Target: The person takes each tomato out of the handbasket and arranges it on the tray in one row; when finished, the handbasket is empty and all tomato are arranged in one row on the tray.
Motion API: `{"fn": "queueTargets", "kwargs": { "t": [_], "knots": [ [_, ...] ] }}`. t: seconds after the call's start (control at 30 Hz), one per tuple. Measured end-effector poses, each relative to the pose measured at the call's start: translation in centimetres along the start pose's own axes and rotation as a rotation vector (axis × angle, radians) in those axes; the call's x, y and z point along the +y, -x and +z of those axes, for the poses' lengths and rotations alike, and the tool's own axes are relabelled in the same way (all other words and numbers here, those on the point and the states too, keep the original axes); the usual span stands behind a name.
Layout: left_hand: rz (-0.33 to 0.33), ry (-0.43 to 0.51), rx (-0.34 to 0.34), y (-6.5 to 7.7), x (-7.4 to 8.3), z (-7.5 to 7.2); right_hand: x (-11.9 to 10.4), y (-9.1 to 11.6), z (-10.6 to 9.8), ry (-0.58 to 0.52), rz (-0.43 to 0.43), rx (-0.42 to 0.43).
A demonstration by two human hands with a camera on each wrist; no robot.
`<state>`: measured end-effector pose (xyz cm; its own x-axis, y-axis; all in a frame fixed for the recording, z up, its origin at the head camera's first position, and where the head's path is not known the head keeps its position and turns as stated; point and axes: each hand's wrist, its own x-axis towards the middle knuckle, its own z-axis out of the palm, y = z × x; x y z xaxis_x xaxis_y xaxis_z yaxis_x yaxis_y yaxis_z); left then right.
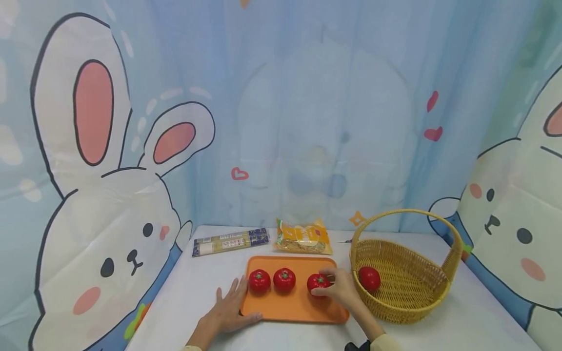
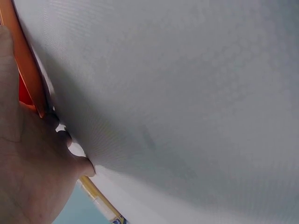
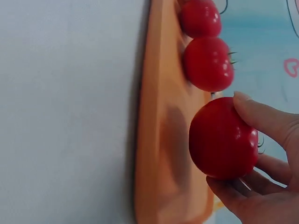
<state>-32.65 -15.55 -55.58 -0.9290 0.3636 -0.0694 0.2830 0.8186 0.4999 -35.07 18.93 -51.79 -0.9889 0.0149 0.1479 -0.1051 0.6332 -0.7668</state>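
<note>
My right hand (image 1: 343, 289) grips a red tomato (image 3: 222, 140) with a green stem, thumb on one side and fingers on the other. In the right wrist view the tomato hangs a little above the orange tray (image 1: 291, 312), casting a shadow on it. Two more tomatoes sit side by side on the tray's left half, the left one (image 1: 259, 281) close to the rim and the other tomato (image 1: 284, 280) beside it. At the tray's left edge my left hand (image 1: 229, 310) rests with fingers spread, its palm side against the rim.
A yellow wicker basket (image 1: 406, 312) with a tall handle stands right of the tray, holding one red tomato (image 1: 370, 279). Behind the tray lie a long noodle-like packet (image 1: 230, 242) and a yellow food bag (image 1: 304, 237). A rabbit-print curtain (image 1: 307, 97) surrounds the white table (image 1: 175, 292).
</note>
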Motion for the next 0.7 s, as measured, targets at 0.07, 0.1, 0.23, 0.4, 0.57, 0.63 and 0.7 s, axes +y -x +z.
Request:
{"fn": "queueTargets", "kwargs": {
  "t": [0.07,0.1,0.23,0.4,0.57,0.63,0.7],
  "knots": [
    [0.006,0.001,-0.002,-0.1,0.0,0.1,0.3,-0.1,0.5,0.004,0.031,0.016],
    [0.005,0.002,-0.003,-0.1,0.0,0.1,0.3,-0.2,0.8,-0.004,0.045,0.020],
    [0.013,0.002,0.015,-0.1,0.2,0.0,0.3,-0.4,1.5,-0.042,0.065,0.033],
    [0.021,-0.005,0.025,0.2,0.6,-0.3,0.2,-0.7,2.2,-0.084,0.013,0.061],
    [0.017,-0.004,0.020,0.2,0.5,-0.3,0.1,-0.8,2.7,-0.118,-0.012,0.066],
    [0.016,-0.005,0.021,0.1,0.3,-0.2,0.1,-0.8,2.9,-0.125,-0.016,0.065],
    [0.014,0.002,0.022,0.1,0.2,-0.1,0.1,-0.9,3.0,-0.130,-0.016,0.063]
  ]
}}
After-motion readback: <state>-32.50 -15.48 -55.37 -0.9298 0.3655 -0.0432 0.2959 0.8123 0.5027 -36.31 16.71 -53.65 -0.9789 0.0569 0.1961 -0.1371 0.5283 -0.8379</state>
